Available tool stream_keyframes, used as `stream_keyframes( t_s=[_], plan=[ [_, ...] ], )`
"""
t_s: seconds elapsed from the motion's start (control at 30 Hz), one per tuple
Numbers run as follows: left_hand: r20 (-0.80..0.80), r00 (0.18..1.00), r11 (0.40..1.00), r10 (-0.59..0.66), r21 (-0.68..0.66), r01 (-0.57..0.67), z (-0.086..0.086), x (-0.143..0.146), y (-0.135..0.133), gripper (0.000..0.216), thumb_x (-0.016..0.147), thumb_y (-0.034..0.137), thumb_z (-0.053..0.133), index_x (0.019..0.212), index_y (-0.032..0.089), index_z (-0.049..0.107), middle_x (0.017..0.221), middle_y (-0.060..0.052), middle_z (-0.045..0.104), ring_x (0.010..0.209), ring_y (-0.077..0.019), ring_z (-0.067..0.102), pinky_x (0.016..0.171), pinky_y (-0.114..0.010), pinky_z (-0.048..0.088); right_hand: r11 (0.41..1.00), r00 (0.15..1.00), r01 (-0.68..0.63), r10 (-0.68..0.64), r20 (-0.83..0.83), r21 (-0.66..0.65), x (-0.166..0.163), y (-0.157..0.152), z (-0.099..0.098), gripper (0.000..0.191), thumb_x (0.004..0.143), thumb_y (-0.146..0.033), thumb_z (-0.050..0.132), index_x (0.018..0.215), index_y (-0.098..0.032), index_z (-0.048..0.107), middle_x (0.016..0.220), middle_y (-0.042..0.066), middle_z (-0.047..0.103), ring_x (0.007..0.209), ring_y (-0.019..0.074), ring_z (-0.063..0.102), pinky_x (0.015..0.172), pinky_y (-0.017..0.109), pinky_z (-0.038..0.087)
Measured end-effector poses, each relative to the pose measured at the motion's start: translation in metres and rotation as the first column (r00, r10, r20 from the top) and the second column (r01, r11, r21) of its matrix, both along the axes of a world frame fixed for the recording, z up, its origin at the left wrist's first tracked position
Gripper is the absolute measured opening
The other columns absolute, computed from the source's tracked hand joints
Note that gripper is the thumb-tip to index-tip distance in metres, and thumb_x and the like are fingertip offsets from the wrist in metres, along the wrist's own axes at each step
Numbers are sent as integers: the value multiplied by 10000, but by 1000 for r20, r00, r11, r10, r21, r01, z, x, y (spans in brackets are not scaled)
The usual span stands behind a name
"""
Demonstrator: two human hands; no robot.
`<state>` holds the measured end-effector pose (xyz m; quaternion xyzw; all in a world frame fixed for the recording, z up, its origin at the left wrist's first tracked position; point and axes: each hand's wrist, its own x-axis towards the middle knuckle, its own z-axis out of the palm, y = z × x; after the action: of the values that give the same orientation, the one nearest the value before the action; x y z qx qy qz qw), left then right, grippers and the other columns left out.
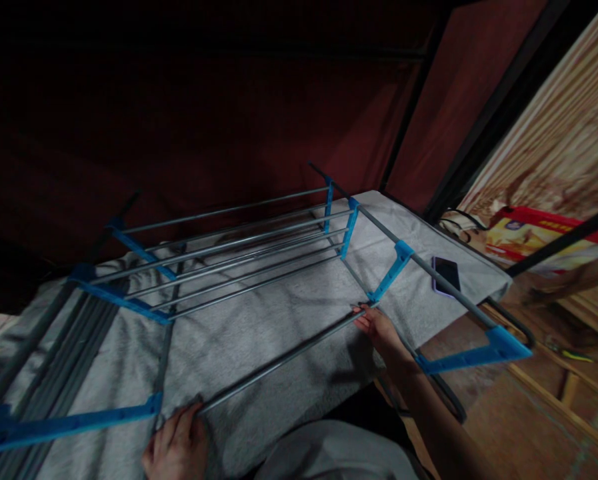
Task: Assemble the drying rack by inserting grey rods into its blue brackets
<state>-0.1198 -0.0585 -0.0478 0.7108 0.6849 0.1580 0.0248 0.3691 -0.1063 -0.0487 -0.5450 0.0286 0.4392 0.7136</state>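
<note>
A thin grey metal rod (279,364) spans between my hands, low in front of me. My left hand (176,443) is closed around its near-left end, close to a blue plastic bracket (79,424). At the other end, my right hand (376,328) pinches the rod beside another blue bracket (389,273). Both brackets belong to a partly built rack of dark tubes and blue brackets, lying on a grey cloth. Farther back, several crossbars (249,258) run between the rack's two sides. Whether the rod's ends sit in the brackets is hidden by my fingers.
Several loose grey tubes (63,353) lie on the grey cloth (279,427) at left. A phone (446,276) rests on the cloth at right, behind a side tube. Dark red panels (229,127) stand behind. A red and yellow box (539,237) and wooden framing (571,390) are at right.
</note>
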Motion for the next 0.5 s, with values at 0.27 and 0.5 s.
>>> stream_keyframes(
  t_s=[0.27, 0.5],
  plan=[
    [-39, 999, 1000, -26, 5, 26, -4, -2, 0, 462, 1099, 318, 368, 1258, 188, 782, 1321, -167, 789, 1167, -351, 714, 1120, -569, 486, 1000, 1000, -6, 6, 5, 1, 1, -1, -4, 244, 768, -310, 884, 937, -268, 713, 923, 30, 849, 827, 207, 803, 714, 324, 689],
    [-1, 1000, 999, -17, 33, 17, 1, 5, -4, 408, 1077, 271, 408, 1252, 218, 773, 1300, -145, 796, 1171, -342, 703, 1144, -574, 471, 1000, 1000, 1, -1, -12, 3, 1, -7, -3, 230, 768, -297, 889, 923, -245, 727, 921, 55, 849, 800, 206, 797, 708, 289, 677]
  ],
)
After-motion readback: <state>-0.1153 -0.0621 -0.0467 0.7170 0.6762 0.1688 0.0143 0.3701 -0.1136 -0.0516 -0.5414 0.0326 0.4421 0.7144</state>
